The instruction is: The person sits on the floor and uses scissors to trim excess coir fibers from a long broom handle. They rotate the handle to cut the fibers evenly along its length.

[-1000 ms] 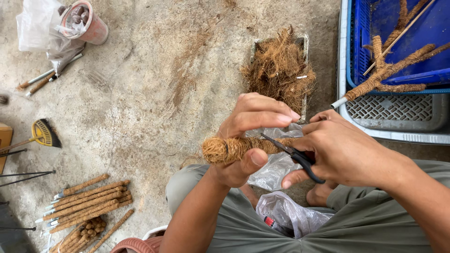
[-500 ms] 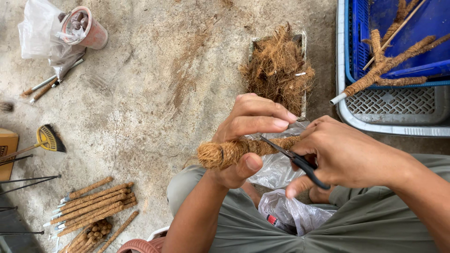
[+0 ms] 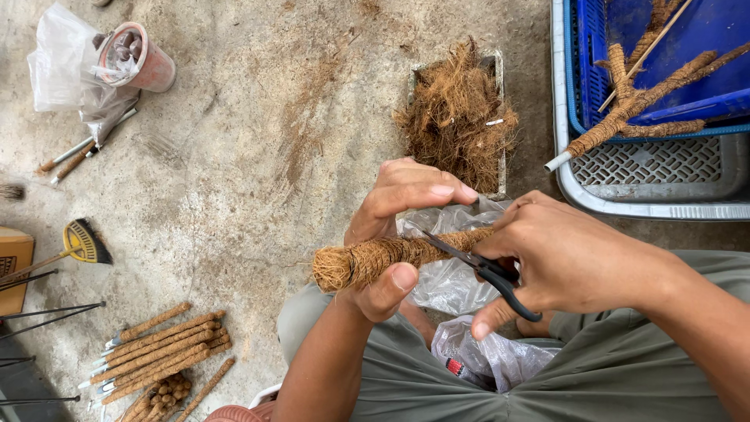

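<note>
- Coir-wrapped stick [image 3: 391, 258] — held level over the lap, betw. both hands; frayed end points to the person's left, other end goes under the right hand.
- Left hand [image 3: 398, 227] — closed round the stick's mid part, thumb pressed on the underside, fingers arched over the top.
- Right hand [image 3: 562, 258] — gripping black-handled scissors [image 3: 476, 270]; blades lie along the stick, tip twd. the left thumb.
- Change vs. half a sec. ago: blades sit lower and flatter on the wrap, tip further along twd. the frayed end; stick tilted a bit less. Judged: trimming of loose fibre is moving along the wrap, not finished.
- Change vs. 1 s ago: more of the stick shows past the left hand — it looks drawn out to the left.
- Unchanged: loose fibre pile in tray [image 3: 457, 117], blue crate [image 3: 648, 55] w/ wrapped sticks, bundle of sticks on floor [image 3: 156, 352], clear bags [image 3: 453, 273] under the hands.
</note>
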